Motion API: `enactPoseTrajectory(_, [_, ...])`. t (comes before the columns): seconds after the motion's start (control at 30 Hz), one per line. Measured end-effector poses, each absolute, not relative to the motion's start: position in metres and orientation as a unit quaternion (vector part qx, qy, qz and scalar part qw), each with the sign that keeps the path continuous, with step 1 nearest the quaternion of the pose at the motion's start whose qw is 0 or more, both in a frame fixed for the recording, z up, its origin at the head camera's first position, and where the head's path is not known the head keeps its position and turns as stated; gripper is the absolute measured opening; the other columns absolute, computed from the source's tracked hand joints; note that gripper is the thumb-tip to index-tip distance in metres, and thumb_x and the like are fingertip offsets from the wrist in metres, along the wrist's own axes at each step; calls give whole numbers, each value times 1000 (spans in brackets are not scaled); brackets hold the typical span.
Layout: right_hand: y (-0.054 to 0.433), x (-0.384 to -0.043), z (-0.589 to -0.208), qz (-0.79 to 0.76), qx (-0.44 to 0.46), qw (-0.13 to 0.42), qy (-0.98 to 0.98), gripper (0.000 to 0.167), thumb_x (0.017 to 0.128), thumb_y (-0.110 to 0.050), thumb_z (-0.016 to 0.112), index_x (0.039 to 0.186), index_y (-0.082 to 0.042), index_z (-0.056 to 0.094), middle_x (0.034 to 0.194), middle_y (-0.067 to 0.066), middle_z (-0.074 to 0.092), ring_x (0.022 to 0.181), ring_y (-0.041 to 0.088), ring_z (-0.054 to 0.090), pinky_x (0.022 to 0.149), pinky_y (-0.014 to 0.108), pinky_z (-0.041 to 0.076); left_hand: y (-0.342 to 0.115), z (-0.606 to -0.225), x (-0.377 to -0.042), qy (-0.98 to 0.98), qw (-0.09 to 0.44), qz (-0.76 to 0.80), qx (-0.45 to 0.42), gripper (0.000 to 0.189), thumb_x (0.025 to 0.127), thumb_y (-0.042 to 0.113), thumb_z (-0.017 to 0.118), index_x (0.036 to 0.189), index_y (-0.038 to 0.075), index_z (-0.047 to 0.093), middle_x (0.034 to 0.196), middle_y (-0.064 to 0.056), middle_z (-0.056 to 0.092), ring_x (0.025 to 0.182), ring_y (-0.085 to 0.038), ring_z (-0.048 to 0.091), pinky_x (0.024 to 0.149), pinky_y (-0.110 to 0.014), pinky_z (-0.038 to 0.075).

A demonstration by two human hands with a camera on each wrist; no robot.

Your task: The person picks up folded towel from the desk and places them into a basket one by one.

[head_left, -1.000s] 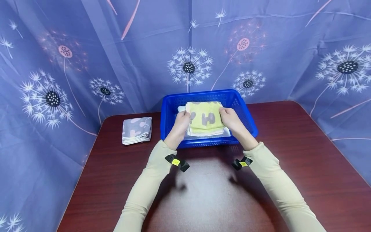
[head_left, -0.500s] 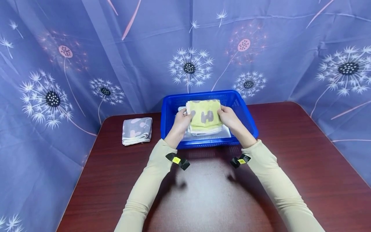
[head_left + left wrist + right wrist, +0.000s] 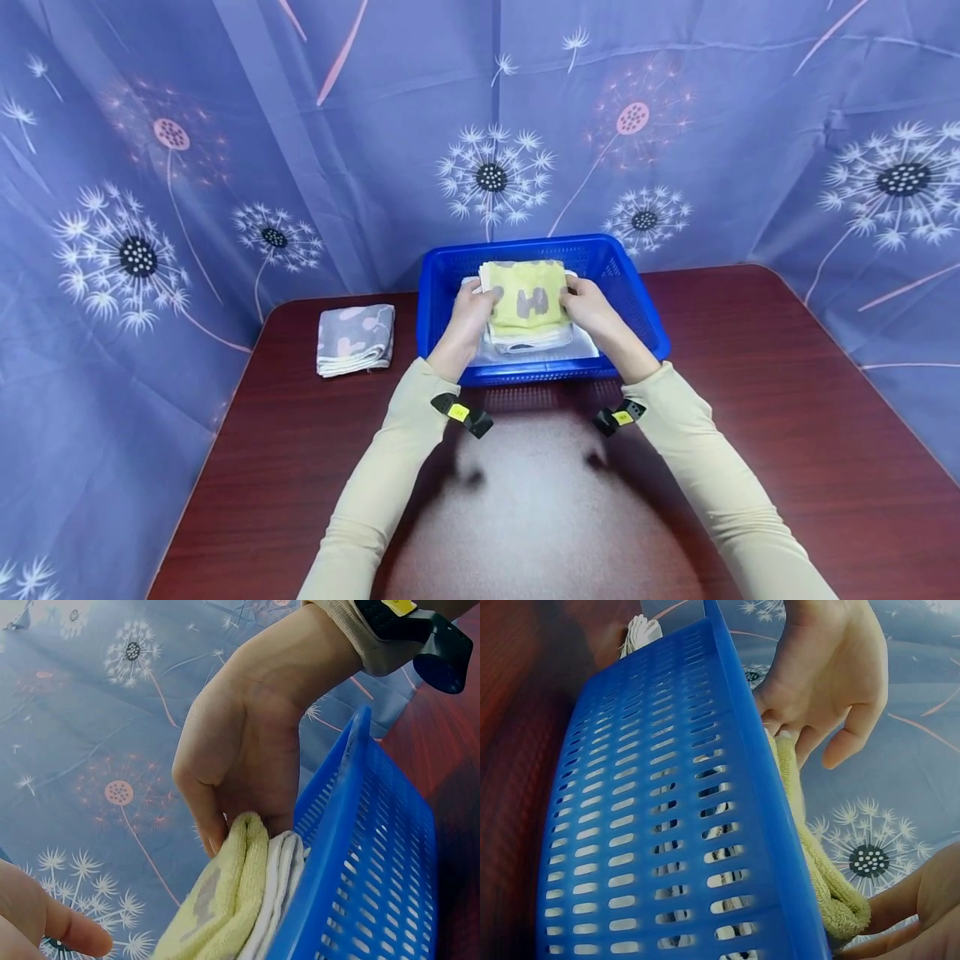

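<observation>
A folded yellow towel with grey shapes lies over white-edged folded cloths inside a blue basket. My left hand is at the towel's left edge; in the right wrist view its fingers touch the edge while the thumb stands a little off the cloth. At the opposite edge my right hand pinches the towel's fold, as seen in the right wrist view. The towel's underside and some fingertips are hidden.
A folded grey towel with pink shapes lies on the brown table, left of the basket. Behind the table hangs a blue curtain with a dandelion print. A camera is strapped to each wrist.
The yellow towel has shifted slightly left inside the basket. My right hand has moved left with its edge; my left hand stays almost in place. The grey towel has not moved.
</observation>
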State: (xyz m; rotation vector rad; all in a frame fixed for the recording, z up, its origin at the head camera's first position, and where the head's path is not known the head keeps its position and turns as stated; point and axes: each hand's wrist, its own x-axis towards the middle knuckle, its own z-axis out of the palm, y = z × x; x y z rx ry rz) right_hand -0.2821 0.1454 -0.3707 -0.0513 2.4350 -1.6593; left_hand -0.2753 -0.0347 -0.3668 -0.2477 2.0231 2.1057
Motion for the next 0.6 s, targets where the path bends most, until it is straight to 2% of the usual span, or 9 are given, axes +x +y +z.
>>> enactPoseTrajectory(0.17, [145,-283,-372,-563,-10,112,819,54,99,-2,28,150,8,15,152,25,29,134,27,32,112,41,32,-33,-369,-276,693,112,707,-82,54,97,14,46,147,4,28,141,-17,45,125,-27,44,109,-41,36])
enactPoseTrajectory(0.33, [145,-283,-375,-566,2,125,815,57,100,-6,29,150,9,6,156,26,18,142,30,25,116,43,27,-35,-371,-274,710,113,691,-75,54,97,14,45,147,4,28,146,-16,39,130,-29,40,111,-44,33])
enactPoseTrajectory(0.43, [146,-281,-375,-563,1,124,817,57,101,-8,29,150,8,6,155,28,21,140,31,30,112,43,34,-38,-372,-274,724,120,675,-72,58,98,17,46,150,5,24,151,-16,35,137,-30,35,115,-46,28])
enactPoseTrajectory(0.53, [149,-278,-375,-553,3,123,824,56,102,-10,30,151,7,8,153,28,27,134,31,37,100,37,43,-42,-372,-273,734,132,662,-68,63,99,22,46,153,6,18,154,-16,32,143,-31,29,118,-48,23])
enactPoseTrajectory(0.6, [151,-275,-374,-549,4,125,826,56,102,-9,31,151,7,9,152,28,30,130,30,40,93,34,43,-44,-373,-272,737,138,658,-69,66,99,25,47,153,6,16,155,-16,30,145,-31,25,119,-48,20])
